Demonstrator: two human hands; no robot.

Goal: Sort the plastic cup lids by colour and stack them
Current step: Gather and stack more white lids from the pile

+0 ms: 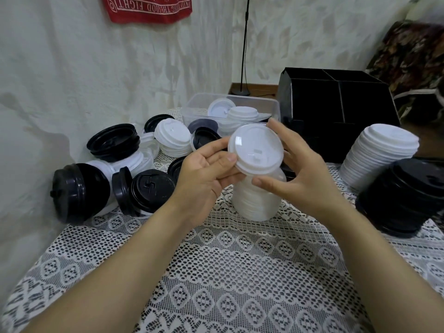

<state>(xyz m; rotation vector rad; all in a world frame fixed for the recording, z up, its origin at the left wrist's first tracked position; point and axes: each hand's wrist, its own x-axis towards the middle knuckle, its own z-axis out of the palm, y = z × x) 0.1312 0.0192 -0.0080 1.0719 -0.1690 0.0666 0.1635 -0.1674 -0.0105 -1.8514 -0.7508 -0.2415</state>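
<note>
White lid is held tilted at centre of the scene, its top face turned toward the camera, sip tab visible near its lower right edge. It sits at the top of a short white stack whose base rests on the lace cloth covering the tabletop. Whether the lid is fully seated on the stack cannot be told.

Left hand: grip closed on the lid's left rim, thumb on the near edge, fingers curled beneath and behind. Right hand: grip on the lid and stack from the right, thumb pressed against the stack's side just below the lid, fingers spread around the far rim.

Right of the hands, a tall white sorted stack leans slightly, touching a black sorted stack that stands nearer and further right.

Left of the hands lies the unsorted heap: black lids nested at far left, more black ones on their sides in the near left group, with white lids mixed between them. Several lie tipped on edge against the wall.

Far centre, a clear plastic tub holds more white lids and at least one dark one. To its right stands a black divided organiser. A red cloth with white lettering hangs on the wall at top.
</note>
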